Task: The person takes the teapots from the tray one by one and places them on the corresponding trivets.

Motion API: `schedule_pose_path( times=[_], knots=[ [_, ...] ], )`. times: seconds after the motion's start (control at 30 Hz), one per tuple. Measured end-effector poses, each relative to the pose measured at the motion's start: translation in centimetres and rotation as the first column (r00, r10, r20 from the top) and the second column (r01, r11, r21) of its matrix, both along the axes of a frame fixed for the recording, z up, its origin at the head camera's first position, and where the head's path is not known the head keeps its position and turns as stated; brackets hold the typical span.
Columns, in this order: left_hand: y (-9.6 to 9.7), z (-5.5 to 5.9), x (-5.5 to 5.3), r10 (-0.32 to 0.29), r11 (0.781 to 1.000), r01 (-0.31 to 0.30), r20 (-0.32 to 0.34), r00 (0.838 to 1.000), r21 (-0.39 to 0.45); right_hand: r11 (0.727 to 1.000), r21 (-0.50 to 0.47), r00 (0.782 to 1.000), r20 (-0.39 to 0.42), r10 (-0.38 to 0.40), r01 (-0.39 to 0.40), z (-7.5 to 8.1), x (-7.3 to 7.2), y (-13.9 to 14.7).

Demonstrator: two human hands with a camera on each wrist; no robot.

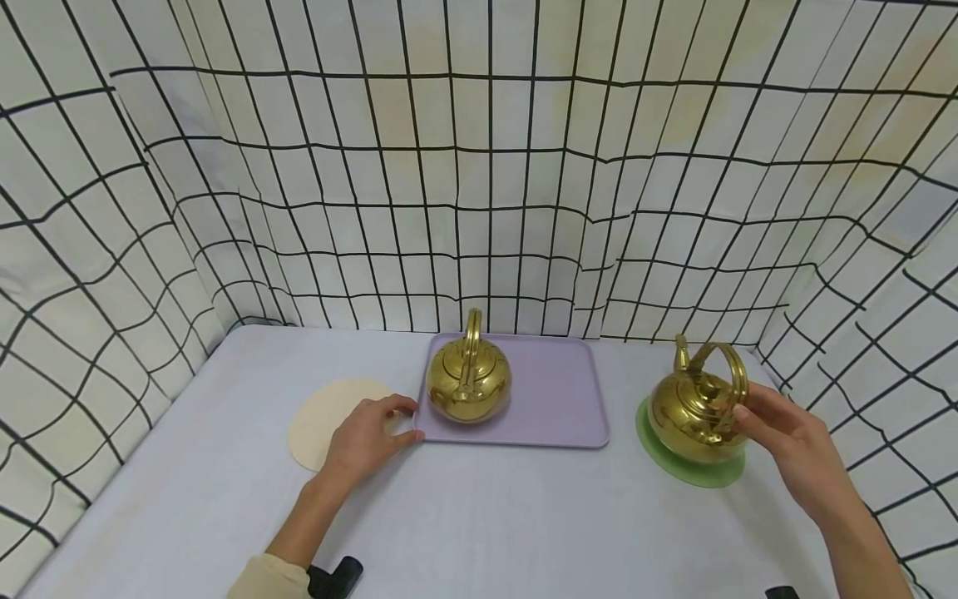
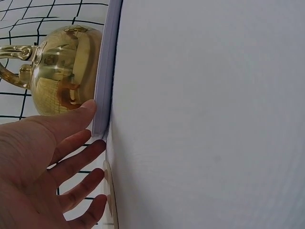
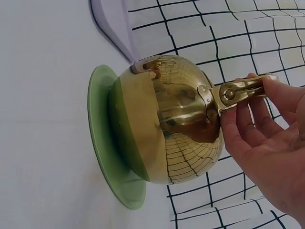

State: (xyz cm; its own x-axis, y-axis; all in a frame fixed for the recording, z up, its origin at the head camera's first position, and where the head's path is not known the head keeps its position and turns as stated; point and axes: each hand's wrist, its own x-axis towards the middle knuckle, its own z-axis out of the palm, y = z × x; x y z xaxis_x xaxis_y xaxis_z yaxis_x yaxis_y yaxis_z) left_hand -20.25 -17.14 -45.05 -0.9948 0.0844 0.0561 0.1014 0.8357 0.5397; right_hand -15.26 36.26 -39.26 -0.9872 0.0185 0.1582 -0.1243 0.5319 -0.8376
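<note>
Brass, the kettle (image 1: 692,420) on the green mat (image 1: 706,477), spout (image 1: 681,355) and long axis aimed far-left, is pinched at its handle (image 3: 229,94) by the right hand (image 1: 789,441), the tray (image 1: 557,391) touched by the left hand (image 1: 364,439), fingers parted.

No txt, labels, brands, nos. or signs legible anywhere.

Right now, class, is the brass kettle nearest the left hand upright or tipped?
Upright: the brass kettle sits base-down on the lilac tray, its arched handle uppermost.
</note>
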Motion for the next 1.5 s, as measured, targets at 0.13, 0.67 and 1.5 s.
schedule_pose_path(
  times=[0.13,0.67,1.5],
  knots=[
    [-0.1,0.0,-0.1,0.0,1.0,0.0,-0.002,1.0,-0.003,1.0,-0.012,1.0,-0.004,0.007,-0.007,-0.2,0.1,0.3],
    [-0.1,0.2,0.1,-0.003,1.0,0.003,-0.007,1.0,-0.001,0.962,-0.265,0.995,-0.091,0.047,-0.069,-0.9,0.3,0.7],
    [-0.1,0.2,0.2,0.003,1.0,-0.003,0.002,1.0,-0.006,0.935,-0.037,0.795,-0.515,-0.32,0.353,2.4,-0.2,-4.2]
  ],
)
